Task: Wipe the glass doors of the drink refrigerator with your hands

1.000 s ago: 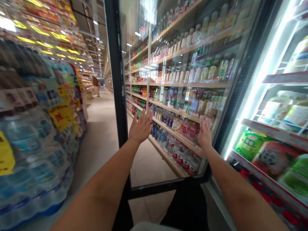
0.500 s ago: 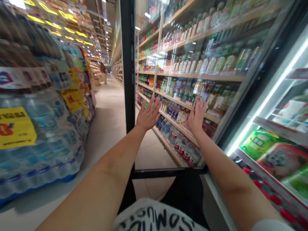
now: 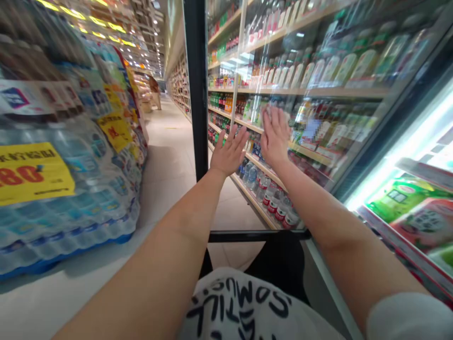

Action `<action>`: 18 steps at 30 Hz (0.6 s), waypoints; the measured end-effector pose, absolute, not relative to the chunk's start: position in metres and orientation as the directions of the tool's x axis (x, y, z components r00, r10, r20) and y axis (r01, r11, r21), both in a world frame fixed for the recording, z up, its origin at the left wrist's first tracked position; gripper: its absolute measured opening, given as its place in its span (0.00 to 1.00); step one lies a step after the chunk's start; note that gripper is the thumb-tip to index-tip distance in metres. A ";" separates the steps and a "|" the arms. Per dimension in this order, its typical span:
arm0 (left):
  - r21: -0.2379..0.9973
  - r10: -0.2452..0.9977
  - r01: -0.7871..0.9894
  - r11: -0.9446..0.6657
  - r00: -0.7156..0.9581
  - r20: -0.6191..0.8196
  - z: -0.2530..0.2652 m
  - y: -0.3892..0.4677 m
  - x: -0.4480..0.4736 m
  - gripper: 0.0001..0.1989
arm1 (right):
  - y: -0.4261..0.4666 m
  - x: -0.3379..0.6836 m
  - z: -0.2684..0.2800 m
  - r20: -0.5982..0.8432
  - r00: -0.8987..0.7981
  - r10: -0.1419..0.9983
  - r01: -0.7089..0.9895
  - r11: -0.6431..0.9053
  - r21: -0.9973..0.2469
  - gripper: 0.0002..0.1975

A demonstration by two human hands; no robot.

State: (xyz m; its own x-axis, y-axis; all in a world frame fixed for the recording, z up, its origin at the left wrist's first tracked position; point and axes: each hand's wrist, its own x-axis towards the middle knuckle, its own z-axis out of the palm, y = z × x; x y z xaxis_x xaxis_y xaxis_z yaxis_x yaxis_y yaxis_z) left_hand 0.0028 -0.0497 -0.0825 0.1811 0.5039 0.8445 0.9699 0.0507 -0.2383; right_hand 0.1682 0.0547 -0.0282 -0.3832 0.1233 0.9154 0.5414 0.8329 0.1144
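A glass door (image 3: 304, 42) with a dark frame stands open in front of me, and bottles on shelves show through it or in its reflection. My left hand (image 3: 230, 151) lies flat against the pane near its left side, fingers spread. To its right and a little higher, my right hand (image 3: 275, 134) is flat on the glass, fingers stretched out close together. A pale patch shows around its fingertips; whether it is a thin cloth or a reflection I cannot tell.
On the left stand stacked bottle packs (image 3: 71, 165) with a yellow price sign (image 3: 35, 174). Lit cooler shelves (image 3: 406, 241) hold green and red packs on the right. A tiled aisle (image 3: 170, 151) runs back to a distant person (image 3: 155, 93).
My right hand has slid up and left across the glass, closer to my left hand. My left hand stays flat on the pane while the view has shifted slightly.
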 end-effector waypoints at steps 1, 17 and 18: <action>-0.225 0.510 0.973 0.042 0.173 0.843 -0.082 -0.050 0.003 0.31 | 0.051 0.169 -0.033 0.888 -0.446 0.113 0.527 0.835 0.159 0.32; -0.030 0.580 0.994 -0.110 0.088 0.810 -0.075 -0.052 0.007 0.34 | 0.053 0.185 -0.002 0.851 -0.510 0.126 0.527 0.828 0.193 0.30; -0.042 0.586 0.993 -0.107 0.097 0.804 -0.075 -0.051 0.006 0.33 | 0.056 0.187 0.002 0.893 -0.427 0.145 0.572 0.808 0.142 0.30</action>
